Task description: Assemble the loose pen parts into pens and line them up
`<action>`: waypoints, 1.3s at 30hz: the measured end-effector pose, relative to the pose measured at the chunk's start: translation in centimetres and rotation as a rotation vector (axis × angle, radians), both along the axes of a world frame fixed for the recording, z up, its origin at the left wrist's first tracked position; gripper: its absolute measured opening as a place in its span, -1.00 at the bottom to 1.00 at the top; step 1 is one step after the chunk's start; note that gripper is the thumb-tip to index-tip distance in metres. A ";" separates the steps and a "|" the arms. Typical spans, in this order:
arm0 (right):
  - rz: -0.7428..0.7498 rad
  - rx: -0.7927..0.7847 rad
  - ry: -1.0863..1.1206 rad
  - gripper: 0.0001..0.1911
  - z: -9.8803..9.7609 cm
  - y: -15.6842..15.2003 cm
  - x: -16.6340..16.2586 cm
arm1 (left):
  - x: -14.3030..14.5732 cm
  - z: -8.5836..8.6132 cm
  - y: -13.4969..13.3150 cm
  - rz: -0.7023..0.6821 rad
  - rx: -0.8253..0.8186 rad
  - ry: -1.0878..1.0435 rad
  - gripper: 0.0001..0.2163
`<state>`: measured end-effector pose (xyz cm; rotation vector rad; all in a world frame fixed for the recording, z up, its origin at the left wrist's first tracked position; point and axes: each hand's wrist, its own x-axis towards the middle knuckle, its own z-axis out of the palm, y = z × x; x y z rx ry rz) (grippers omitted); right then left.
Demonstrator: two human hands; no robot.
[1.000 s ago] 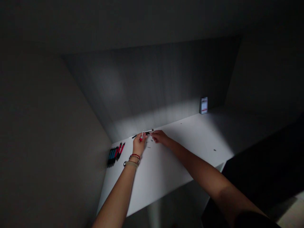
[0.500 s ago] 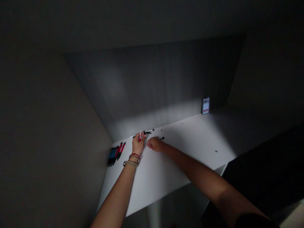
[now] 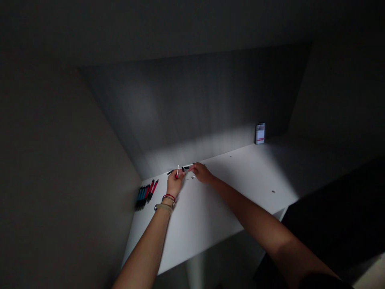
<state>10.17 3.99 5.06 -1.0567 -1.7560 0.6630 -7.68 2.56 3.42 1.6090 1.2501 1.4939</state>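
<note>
My left hand [image 3: 174, 182] is closed near the desk's back edge. It grips a thin white pen refill [image 3: 177, 169] with a red end, which points upward from the fingers. A black pen part [image 3: 183, 169] shows at its fingertips. To its right, my right hand [image 3: 201, 172] is bent with thumb and fingers drawn together at the loose black and white pen parts [image 3: 188, 166] along the wall. What its fingers hold, if anything, is too small to make out. Just below them lies a small dark spot or piece [image 3: 193, 177] on the desk.
Several blue and red pens with black grips [image 3: 146, 196] lie in a row at the left end of the white desk [image 3: 192, 224]. A phone [image 3: 260, 133] leans upright against the grey back panel [image 3: 192, 104]. A dark hole [image 3: 273, 191] sits near the right front edge.
My right hand has moved up and slightly right, from the desk surface to the pen parts by the wall. My left hand stays almost in place with the refill.
</note>
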 end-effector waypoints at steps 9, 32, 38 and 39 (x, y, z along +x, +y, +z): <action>0.051 -0.323 0.551 -0.85 0.5 -0.8 0.0 | 1.1 0.0 -1.0 -0.201 -0.124 0.070 -0.79; 0.020 0.154 0.107 -0.84 -1.1 0.6 -0.1 | 1.0 -0.2 -0.7 -0.138 -0.010 0.235 -0.81; 0.052 0.137 0.158 -0.81 -1.2 0.5 0.0 | 0.9 0.0 -0.7 -0.105 0.004 0.225 -0.76; 0.064 0.115 0.184 -0.79 -1.2 0.5 0.0 | 0.9 0.0 -0.7 -0.097 0.008 0.222 -0.75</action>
